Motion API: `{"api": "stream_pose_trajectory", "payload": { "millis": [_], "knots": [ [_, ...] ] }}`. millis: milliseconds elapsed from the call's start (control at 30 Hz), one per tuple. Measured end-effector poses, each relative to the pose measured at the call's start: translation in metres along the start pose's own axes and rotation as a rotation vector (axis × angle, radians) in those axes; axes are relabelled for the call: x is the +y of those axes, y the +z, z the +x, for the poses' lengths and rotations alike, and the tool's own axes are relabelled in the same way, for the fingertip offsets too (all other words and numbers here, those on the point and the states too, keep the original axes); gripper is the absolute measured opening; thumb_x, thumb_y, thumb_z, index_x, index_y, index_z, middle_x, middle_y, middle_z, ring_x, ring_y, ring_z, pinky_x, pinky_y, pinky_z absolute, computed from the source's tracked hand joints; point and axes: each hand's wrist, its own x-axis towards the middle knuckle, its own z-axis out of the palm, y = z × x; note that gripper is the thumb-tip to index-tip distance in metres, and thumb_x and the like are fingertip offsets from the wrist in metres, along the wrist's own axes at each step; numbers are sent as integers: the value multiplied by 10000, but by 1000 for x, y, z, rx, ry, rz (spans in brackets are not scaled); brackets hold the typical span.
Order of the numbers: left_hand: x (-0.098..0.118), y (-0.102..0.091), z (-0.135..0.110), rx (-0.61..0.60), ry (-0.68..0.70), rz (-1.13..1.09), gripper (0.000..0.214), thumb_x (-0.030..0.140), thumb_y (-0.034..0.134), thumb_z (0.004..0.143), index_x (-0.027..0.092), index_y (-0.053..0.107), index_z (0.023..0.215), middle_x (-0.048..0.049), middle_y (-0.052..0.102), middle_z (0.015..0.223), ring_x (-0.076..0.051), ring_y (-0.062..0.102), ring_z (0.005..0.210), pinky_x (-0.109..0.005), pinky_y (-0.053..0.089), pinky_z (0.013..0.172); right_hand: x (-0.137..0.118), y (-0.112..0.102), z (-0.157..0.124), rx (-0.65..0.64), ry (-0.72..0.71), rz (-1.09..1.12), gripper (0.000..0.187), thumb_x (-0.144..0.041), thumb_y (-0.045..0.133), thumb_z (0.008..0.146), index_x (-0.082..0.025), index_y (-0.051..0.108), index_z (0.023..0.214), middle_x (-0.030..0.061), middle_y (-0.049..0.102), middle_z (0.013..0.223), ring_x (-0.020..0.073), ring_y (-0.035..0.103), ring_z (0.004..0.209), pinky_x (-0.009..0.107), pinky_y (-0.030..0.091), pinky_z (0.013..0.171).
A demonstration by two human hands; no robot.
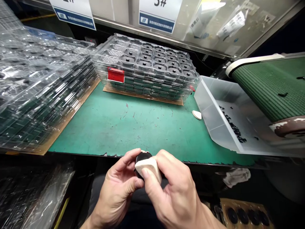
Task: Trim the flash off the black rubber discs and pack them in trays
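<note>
While the left hand (pixel 119 187) grips a black part (pixel 142 156) between curled fingers at the counter (pixel 143 127) edge, the right hand (pixel 177 187) pinches a whitish block (pixel 149 163) over it; work appears midway, dark pieces (pixel 160 67) occupying many pockets of the tray (pixel 147 78). The part looks rounded, largely covered.

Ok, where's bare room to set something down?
The middle of the green mat, between the left tray stack, back tray stack and bin. Crowded: beside the bin, where a white piece lies, and up front by the left hand and right hand.
</note>
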Motion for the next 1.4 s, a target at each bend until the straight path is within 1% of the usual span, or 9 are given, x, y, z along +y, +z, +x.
{"api": "stream_pose_trajectory", "payload": {
  "millis": [133, 433, 667, 733, 833, 967, 1033, 1233, 1400],
  "knots": [
    [9, -2, -1, 29, 17, -16, 583, 177, 970, 635, 311, 785, 1172, -52, 810, 1138, -207, 758, 939, -235, 613, 829, 6, -4, 0, -21, -38, -88, 243, -151, 523, 976, -196, 417, 761, -10, 413, 721, 135, 367, 647, 329, 259, 622],
    [11, -14, -7, -38, -200, -45, 587, 346, 936, 717, 299, 748, 1271, -71, 769, 1265, -214, 691, 1152, -221, 556, 932, 15, -18, 1, -85, -83, -327, 258, -185, 521, 1032, -179, 487, 776, 26, 494, 770, 167, 397, 715, 353, 299, 678],
    [6, -20, -10, -160, -361, -23, 667, 423, 943, 687, 277, 731, 1302, -87, 748, 1320, -287, 649, 1241, -277, 548, 941, 20, -29, 12, -261, -261, -62, 158, -124, 533, 1019, -147, 661, 1107, 72, 644, 999, 190, 561, 869, 350, 461, 783],
    [4, -19, -9, -166, -315, -72, 658, 394, 917, 729, 304, 699, 1344, -75, 737, 1348, -283, 642, 1267, -268, 550, 949, 28, -32, 10, -134, -190, 67, 225, -124, 555, 1022, -177, 644, 1222, 66, 657, 1088, 180, 608, 956, 323, 502, 858],
    [5, -14, -8, -114, -196, -107, 651, 380, 856, 806, 313, 637, 1416, -69, 740, 1347, -254, 655, 1264, -250, 534, 1012, 41, -28, -4, 69, 168, 269, 198, -264, 569, 1058, -215, 627, 1242, 30, 653, 995, 144, 632, 827, 264, 537, 756],
    [5, -5, -12, -45, -118, -30, 550, 341, 777, 879, 305, 643, 1411, -59, 738, 1348, -267, 642, 1288, -285, 520, 1071, 45, -6, -29, -168, 585, 640, 418, -560, 479, 1076, -184, 608, 946, -31, 502, 690, 102, 455, 520, 209, 391, 430],
    [1, -3, -13, -33, -75, 42, 490, 344, 756, 892, 286, 679, 1373, -65, 734, 1355, -287, 627, 1308, -299, 521, 1072, 39, 5, -36, -219, 574, 641, 457, -563, 474, 1081, -177, 567, 856, -31, 478, 695, 91, 432, 565, 203, 372, 486],
    [-8, -5, -6, -89, -47, 253, 469, 356, 675, 965, 280, 629, 1426, -79, 749, 1324, -274, 633, 1303, -330, 475, 1136, 24, 17, -33, -75, 431, 533, 440, -466, 447, 1109, -181, 503, 777, -28, 482, 683, 97, 417, 609, 235, 346, 588],
    [-8, 2, -8, -114, -17, 368, 573, 325, 816, 865, 338, 610, 1399, -29, 773, 1241, -194, 699, 1138, -224, 541, 993, 24, 22, -37, -38, 298, 472, 412, -402, 381, 1121, -188, 505, 792, 5, 516, 757, 128, 475, 682, 266, 379, 672]
  ]
}}
